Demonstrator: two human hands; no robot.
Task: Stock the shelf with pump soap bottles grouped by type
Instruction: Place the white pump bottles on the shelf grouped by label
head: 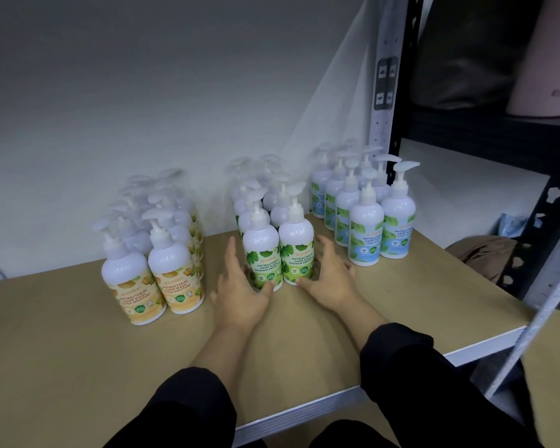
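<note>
- The left hand rests on the shelf board with fingers straight and together, its thumb touching the base of the front left green-label bottle
- The right hand lies just right of the front right green-label bottle, fingers spread and loosely bent, thumb tip at that bottle's foot; neither hand is curled round a bottle
- Every bottle stands upright, long axis vertical, labels facing the person, pump spouts pointing right (those further back are too blurred to be sure)
- The green-label group sits mid-shelf in two rows running toward the back wall; two front bottles are clear, the count behind cannot be told
- The yellow-label group stands to the left, two clear in front, more blurred behind
- The blue-label group stands to the right by the metal upright, about eight showing
</note>
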